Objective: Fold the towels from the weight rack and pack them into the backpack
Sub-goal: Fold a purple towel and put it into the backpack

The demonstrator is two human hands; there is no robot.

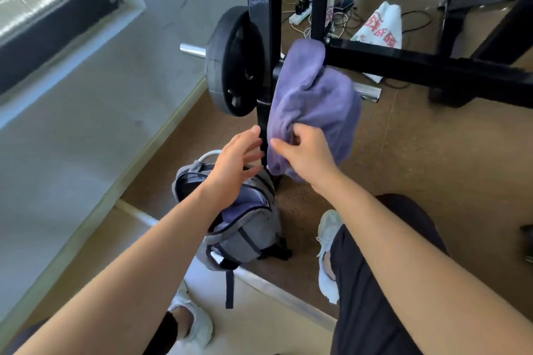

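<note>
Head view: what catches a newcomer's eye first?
The purple towel draped over the black rack bar, its lower edge gripped by the right hand, with the left hand open beside it. Below, the grey backpack stands open on the floor with purple cloth inside. A black weight plate sits left of the towel.

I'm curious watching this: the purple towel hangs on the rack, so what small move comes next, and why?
Probably the left hand should grasp the towel near its lower edge. The right hand grips it, the left hand's fingers are straight beside it, and the towel is draped over the rack bar; two grips would lift it off for folding.
</note>
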